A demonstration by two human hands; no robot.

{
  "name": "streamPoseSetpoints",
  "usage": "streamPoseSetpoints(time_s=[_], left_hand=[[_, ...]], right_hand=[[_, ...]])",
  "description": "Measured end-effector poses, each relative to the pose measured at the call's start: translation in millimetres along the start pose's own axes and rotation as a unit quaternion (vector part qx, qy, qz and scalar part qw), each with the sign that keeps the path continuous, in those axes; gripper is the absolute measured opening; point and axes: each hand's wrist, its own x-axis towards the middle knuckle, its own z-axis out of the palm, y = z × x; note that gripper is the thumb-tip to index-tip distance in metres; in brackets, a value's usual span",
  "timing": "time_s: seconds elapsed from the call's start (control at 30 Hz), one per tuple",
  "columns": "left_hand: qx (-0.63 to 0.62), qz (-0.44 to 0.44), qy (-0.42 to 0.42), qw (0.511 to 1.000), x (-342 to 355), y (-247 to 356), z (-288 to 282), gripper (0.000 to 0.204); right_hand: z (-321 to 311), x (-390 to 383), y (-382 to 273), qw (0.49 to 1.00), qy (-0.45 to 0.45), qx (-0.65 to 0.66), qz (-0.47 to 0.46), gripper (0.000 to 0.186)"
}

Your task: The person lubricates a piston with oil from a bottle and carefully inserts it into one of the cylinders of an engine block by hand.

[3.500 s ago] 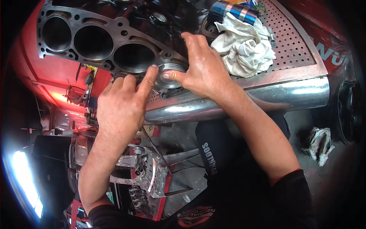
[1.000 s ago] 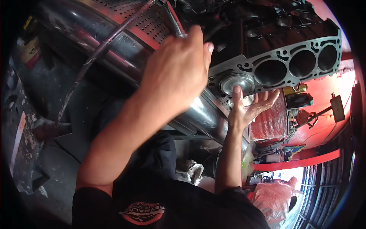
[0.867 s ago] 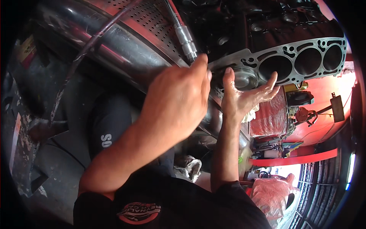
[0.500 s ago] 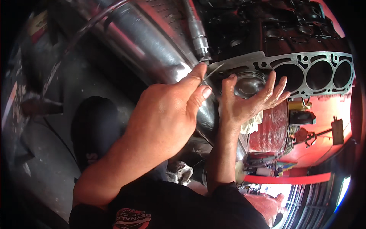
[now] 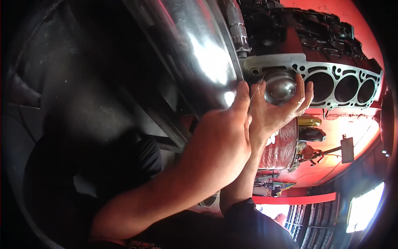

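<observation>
From the lower left, my left hand point(image 5: 226, 135) reaches across, thumb and forefinger pinched together on a thin, wire-like metal strip point(image 5: 258, 88). The strip's free end rises past my right thumb. My right hand point(image 5: 275, 118) curves around a shiny round piston point(image 5: 281, 88), thumb along its left side and fingers along its right. The piston lines up with the nearest cylinder of an engine block point(image 5: 333, 64); how far it sits in the bore is hidden. Several dark, round bores run along the block's grey metal face to the right.
A large shiny metal cylinder point(image 5: 195, 50) lies slanted left of my hands. A jointed metal tool point(image 5: 237, 31) stands at the block's left end. Below the block is a red plastic-wrapped drum point(image 5: 280, 151), with a red wall point(image 5: 331, 124) behind.
My left hand has moved right and in closer to my right hand, bringing the thin strip beside the piston. The view has shifted, and my right hand remains around the piston.
</observation>
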Motion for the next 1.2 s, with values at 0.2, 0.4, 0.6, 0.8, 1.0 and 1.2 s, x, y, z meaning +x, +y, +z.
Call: streamPoseSetpoints(time_s=[0.2, 0.4, 0.6, 0.8, 1.0, 1.2], left_hand=[[0.030, 0.032, -0.036, 0.998, -5, -2, 10, 0.061], [0.057, 0.053, -0.048, 0.996, 1, -2, 10, 0.068], [0.079, 0.052, -0.055, 0.994, 10, -1, 22, 0.071], [0.103, 0.048, -0.055, 0.992, 11, -2, 29, 0.071], [0.099, 0.037, -0.056, 0.993, 13, 0, 27, 0.072], [0.105, 0.031, -0.064, 0.992, 15, 1, 26, 0.072]], right_hand=[[-10, -1, 3, 0.997, -0.029, -0.063, -0.027, 0.085], [-13, -1, 14, 0.996, -0.055, -0.036, -0.057, 0.089], [-15, -3, 16, 0.996, -0.067, -0.035, -0.049, 0.092], [-14, -4, 21, 0.995, -0.061, -0.025, -0.069, 0.096], [-11, -6, 21, 0.996, -0.057, -0.022, -0.058, 0.098], [-10, -4, 19, 0.997, -0.052, -0.020, -0.059, 0.098]])
